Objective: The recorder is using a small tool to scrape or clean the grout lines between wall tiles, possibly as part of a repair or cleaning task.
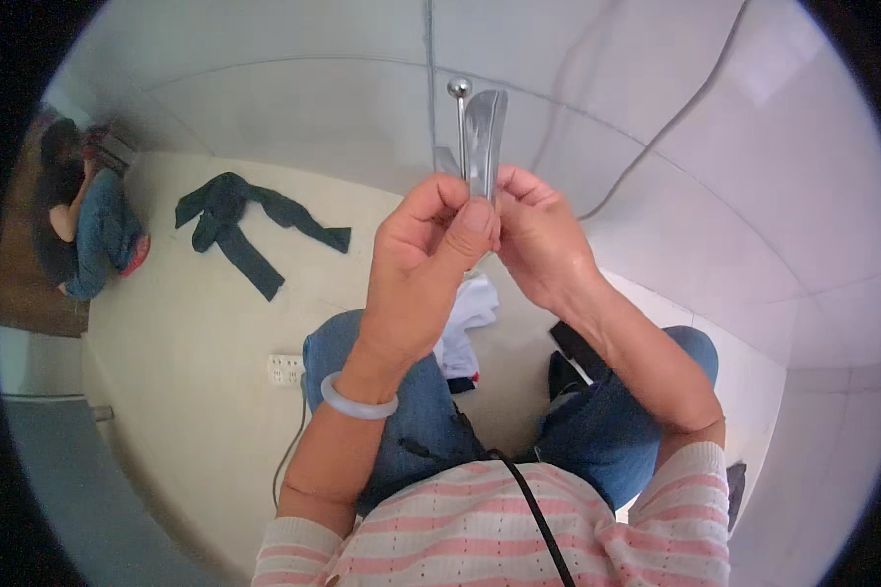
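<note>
In front of the pale wall, I hold up a shiny metal blade-like piece, narrow and slightly curved, with its rounded end upward. Close along its left side rises a thin metal rod with a ball tip; whether the two are joined cannot be seen. My left hand, below a pale bangle on the wrist, is closed, its thumb pressed on the lower part of the blade. My right hand is closed at the blade's right edge, its fingertips partly hidden behind it. The piece's lower end is covered by my fingers.
Dark green cloth lies on the floor to the left. Beyond it, another person sits by the wall. A white power strip with a cord is beside my left knee. White cloth lies between my legs. A grey cable runs along the wall.
</note>
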Motion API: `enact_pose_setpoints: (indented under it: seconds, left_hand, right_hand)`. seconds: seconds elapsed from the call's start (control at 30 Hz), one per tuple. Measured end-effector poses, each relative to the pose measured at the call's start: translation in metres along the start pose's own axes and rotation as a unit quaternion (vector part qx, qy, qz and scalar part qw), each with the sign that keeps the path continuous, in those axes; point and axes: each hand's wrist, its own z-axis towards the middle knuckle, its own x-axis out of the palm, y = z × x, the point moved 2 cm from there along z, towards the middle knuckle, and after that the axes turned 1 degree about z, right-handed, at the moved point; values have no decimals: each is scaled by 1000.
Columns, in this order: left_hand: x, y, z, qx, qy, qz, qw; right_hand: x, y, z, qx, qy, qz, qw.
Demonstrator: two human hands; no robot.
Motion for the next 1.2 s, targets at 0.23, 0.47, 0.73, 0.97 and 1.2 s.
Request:
enact_pose_setpoints:
  seconds: [0.23, 0.47, 0.73, 0.97, 1.2]
  left_hand:
    - [1, -1, -1, 1, -98, 120, 988]
    - [8, 0, 3, 77, -98, 228, 966]
    - [10, -2, -3, 77, -161, 245, 953]
    - [-10, -10, -5, 106, -180, 213, 954]
    - [-30, -2, 10, 96, -170, 195, 961]
  right_hand:
    - [-2, 16, -14, -22, -37, -73, 996]
    - [1, 36, -19, -111, 78, -158, 978]
    - [-22, 92, -42, -209, 114, -172, 956]
    - [-201, 61, -41, 91, 78, -415, 902]
    - [-317, -96, 15, 93, -47, -436, 894]
